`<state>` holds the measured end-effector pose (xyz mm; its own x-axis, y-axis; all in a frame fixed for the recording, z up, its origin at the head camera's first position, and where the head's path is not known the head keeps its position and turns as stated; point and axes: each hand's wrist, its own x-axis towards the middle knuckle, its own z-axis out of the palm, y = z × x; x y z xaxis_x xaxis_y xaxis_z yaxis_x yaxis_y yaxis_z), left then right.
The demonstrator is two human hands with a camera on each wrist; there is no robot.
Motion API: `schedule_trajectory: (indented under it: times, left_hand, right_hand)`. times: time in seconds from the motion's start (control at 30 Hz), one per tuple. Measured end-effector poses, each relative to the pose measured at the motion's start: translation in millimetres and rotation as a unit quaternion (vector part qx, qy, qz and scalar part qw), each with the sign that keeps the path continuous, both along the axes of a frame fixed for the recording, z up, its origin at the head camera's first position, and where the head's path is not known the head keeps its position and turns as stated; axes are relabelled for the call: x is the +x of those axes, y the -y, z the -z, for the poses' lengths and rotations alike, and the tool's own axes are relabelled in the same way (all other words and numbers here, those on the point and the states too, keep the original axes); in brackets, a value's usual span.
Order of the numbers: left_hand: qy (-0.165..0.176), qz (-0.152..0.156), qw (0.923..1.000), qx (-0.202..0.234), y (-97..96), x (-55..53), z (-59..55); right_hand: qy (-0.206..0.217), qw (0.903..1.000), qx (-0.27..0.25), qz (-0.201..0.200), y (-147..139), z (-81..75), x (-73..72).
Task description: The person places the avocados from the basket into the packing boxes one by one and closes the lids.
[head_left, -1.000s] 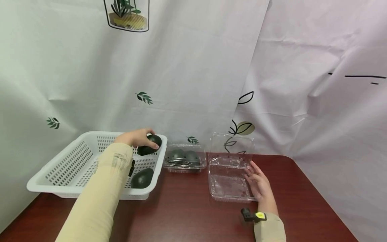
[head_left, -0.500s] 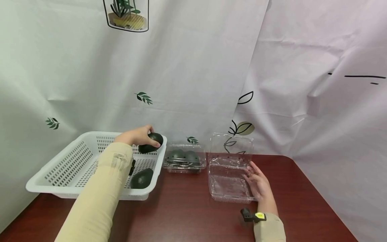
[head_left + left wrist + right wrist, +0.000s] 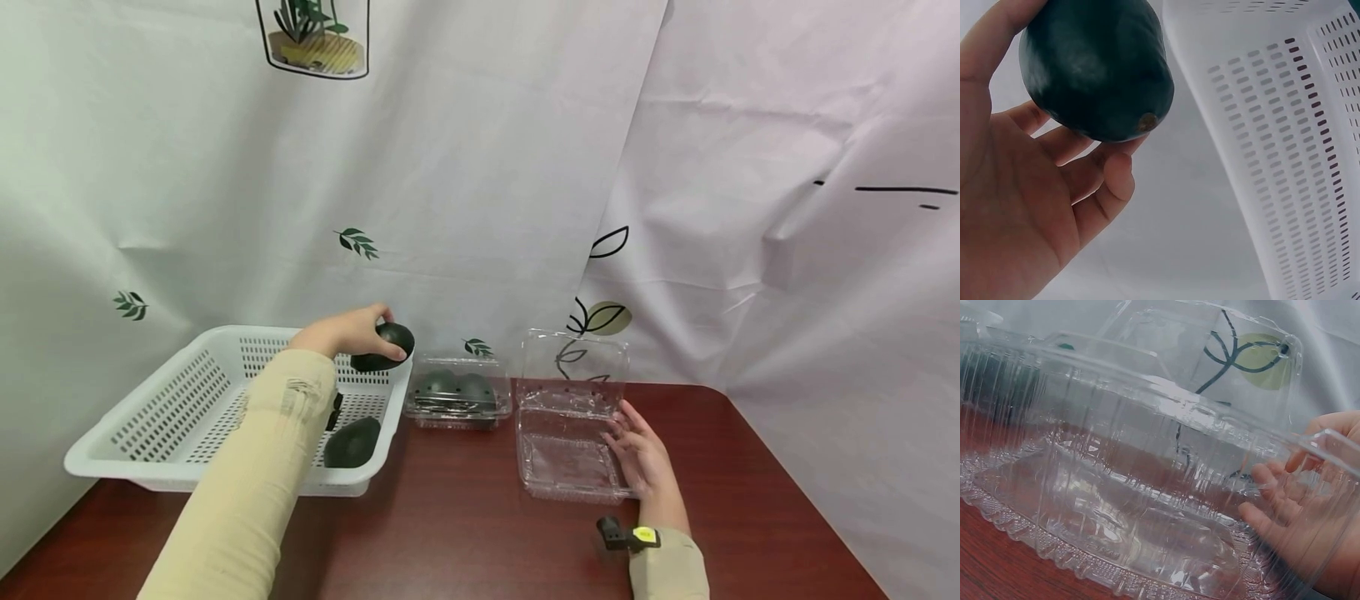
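Since the earlier frame the left hand [image 3: 348,332] has risen slightly rightward, grip clamped on an avocado [image 3: 1094,69] by the right rim of the white basket [image 3: 397,402]. The tabletop [image 3: 450,517] leaves room between basket and open clear box [image 3: 572,462], the right hand [image 3: 647,460] loose-fingered at its right side. The left sleeve [image 3: 251,467] hides part of the basket; clear plastic obscures the right fingers' contact

The clamshell [image 3: 570,458] is glossy, ribbed plastic; the avocado [image 3: 1094,69] looks smooth.

Dark green avocado [image 3: 1094,69] aloft
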<state>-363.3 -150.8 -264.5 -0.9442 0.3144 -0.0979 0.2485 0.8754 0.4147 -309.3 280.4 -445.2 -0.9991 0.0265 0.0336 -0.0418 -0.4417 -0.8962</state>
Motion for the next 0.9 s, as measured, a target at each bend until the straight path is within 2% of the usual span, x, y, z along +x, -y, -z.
schedule_trajectory:
  times: [0.2, 0.57, 0.9]
  left_hand:
    - [-0.005, 0.007, 1.0000, -0.002, -7.0, 2.9, -3.8]
    - [-0.022, 0.030, 0.9993, 0.008, -27.3, 4.6, -10.3]
    - [-0.031, 0.035, 0.9989, -0.003, -44.1, 5.9, -15.0]
  right_hand:
    - [-0.015, 0.9999, -0.003, -0.001, 0, 1.8, 0.7]
    - [-0.005, 1.0000, -0.001, 0.000, 0, 0.6, -0.5]
    - [-0.008, 1.0000, 0.001, 0.002, 0, 1.9, -0.5]
